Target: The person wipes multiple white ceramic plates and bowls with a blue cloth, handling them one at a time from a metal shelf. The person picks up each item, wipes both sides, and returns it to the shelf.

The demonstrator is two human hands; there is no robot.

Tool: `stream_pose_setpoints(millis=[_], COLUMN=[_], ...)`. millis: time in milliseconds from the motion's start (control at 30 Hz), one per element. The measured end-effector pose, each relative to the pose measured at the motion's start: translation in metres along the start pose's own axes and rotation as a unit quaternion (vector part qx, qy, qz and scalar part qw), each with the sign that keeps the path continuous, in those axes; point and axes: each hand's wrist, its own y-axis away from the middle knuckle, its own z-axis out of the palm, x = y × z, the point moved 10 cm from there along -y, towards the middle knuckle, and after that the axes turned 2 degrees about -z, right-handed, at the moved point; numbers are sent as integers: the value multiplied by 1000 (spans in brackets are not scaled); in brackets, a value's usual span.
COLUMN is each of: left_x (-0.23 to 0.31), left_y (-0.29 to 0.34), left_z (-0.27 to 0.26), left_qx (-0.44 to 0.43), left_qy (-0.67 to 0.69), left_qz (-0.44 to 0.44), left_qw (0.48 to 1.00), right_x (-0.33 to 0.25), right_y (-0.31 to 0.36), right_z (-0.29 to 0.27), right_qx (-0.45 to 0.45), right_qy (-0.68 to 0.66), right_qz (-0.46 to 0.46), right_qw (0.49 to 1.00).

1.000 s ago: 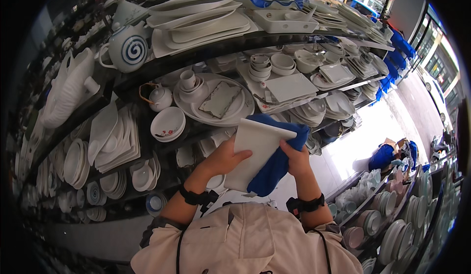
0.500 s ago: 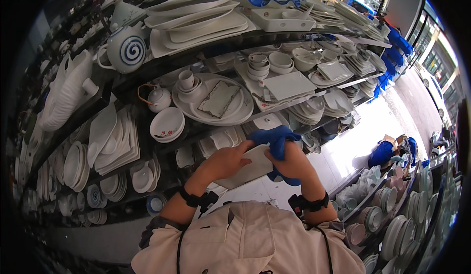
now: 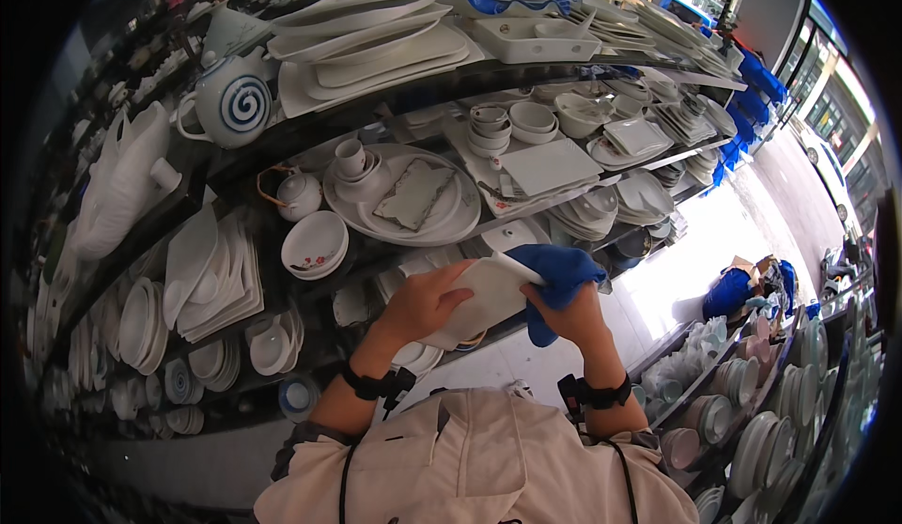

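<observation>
1. As the head view shows, a white plate (image 3: 493, 297) is held tilted between the left hand (image 3: 425, 304) and the right hand (image 3: 569, 314), in front of the beige top (image 3: 470, 449).
2. Left hand: gripping the plate's left side, thumb over its face.
3. Right hand: closed on a blue cloth (image 3: 569, 274), bunched at the plate's right edge.
4. From that contact, wiping looks begun but unfinished; how much surface is done cannot be told, and the underside is hidden.
5. Nearby flowered bowls (image 3: 314, 239) are touched by neither hand.
</observation>
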Motion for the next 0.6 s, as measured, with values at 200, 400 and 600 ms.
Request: stream_pose_setpoints(millis=[200,400,600], left_x=[3,-15,-83], left_y=[-46,-93,-133], left_z=[28,38,67], left_qx=[-54,-10,77], left_qy=[60,-98,43], left_qz=[-29,-77,-258], left_qw=[996,992,962], right_x=[63,176,265], right_y=[25,33,-18], right_z=[-20,-63,-90], right_qx=[93,196,190], right_qy=[-2,-43,-123], right_qz=[56,183,288], right_qw=[994,963,931])
